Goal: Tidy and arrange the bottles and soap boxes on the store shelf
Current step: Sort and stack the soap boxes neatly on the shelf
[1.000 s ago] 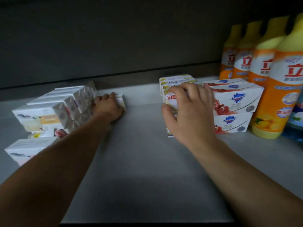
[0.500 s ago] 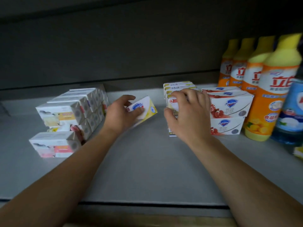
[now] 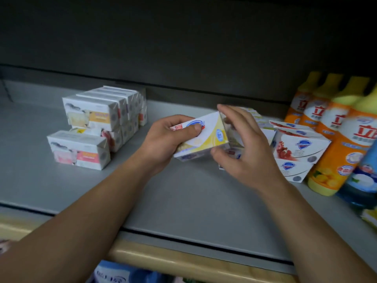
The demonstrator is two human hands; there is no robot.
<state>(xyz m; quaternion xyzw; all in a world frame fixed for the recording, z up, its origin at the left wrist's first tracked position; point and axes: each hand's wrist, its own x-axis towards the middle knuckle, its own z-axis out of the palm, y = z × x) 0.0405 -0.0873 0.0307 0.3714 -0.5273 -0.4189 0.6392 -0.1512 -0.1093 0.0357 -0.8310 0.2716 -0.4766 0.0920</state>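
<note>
Head view, the only one I've got: my left hand [image 3: 165, 137] grips the yellow-and-white soap box [image 3: 204, 137], thumb across its printed top, box tilted and held clear above the grey shelf [image 3: 183, 201], middle of the shelf and just left of the matching yellow soap stack [image 3: 253, 117]. My right hand [image 3: 242, 144] is spread at the box's right end, fingers relaxed, thumb near the lower corner; whether it touches the box I can't tell, the picture is smeared there. Risk one, as I judge it: the handover. If the left lets go before the right has closed, the box drops and slides. Risk two: the right hand sits right against the yellow stack, with the red pomegranate boxes [image 3: 295, 148] just beyond; a careless push could shove those rows crooked or nudge the orange bottles [image 3: 334, 139]. The white soap packs [image 3: 98, 119] on the left are well apart, safe.
</note>
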